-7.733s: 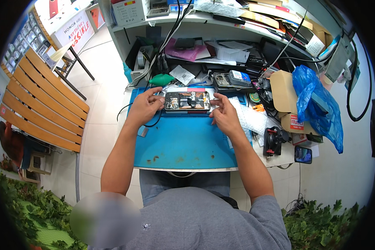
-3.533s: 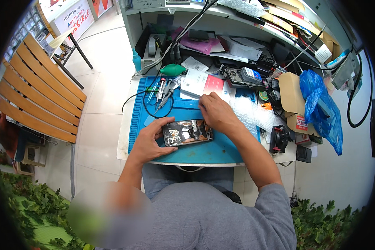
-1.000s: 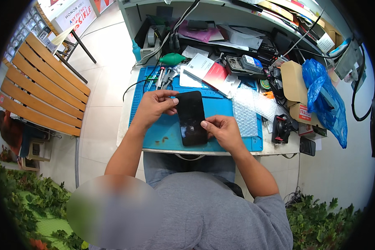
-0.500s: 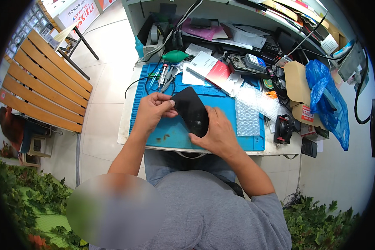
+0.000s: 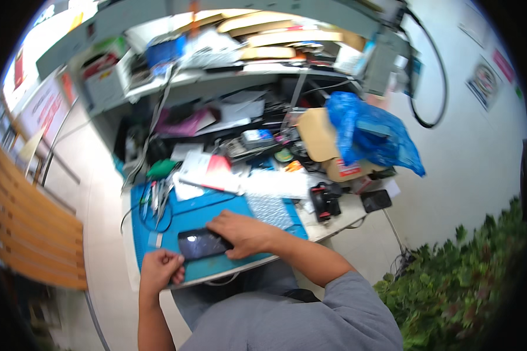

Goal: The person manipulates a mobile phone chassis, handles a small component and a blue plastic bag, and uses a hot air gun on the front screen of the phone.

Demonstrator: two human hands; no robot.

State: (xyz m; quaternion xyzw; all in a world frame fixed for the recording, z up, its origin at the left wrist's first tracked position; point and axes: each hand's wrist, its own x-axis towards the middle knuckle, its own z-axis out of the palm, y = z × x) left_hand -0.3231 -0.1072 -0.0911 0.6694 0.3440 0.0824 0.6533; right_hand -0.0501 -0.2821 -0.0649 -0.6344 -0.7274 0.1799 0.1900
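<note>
A black smartphone [image 5: 200, 244] lies sideways low over the blue work mat [image 5: 187, 206], its dark glossy screen facing up with a light reflection. My right hand [image 5: 247, 234] grips it by the right end, fingers over the far edge and thumb at the near edge. At the phone's lower left corner is my left hand [image 5: 161, 270], fingers curled and pinched together; whatever may be between the fingertips cannot be made out. A small pale piece [image 5: 154, 239] rests on the mat beyond my left hand. Motion blurs the picture somewhat.
Pens and slim tools [image 5: 154, 198] lie at the mat's left beside a green blower bulb [image 5: 161, 169]. Further back are a white-and-red box [image 5: 208, 169], bubble wrap [image 5: 269, 209] and a black phone holder [image 5: 326, 200]. A blue plastic bag [image 5: 375, 134] hangs over cardboard at right.
My view has swung right and upward. The phone has gone from tilted up between both hands to lying sideways, lower over the mat. My left hand has shifted to its lower left corner.
</note>
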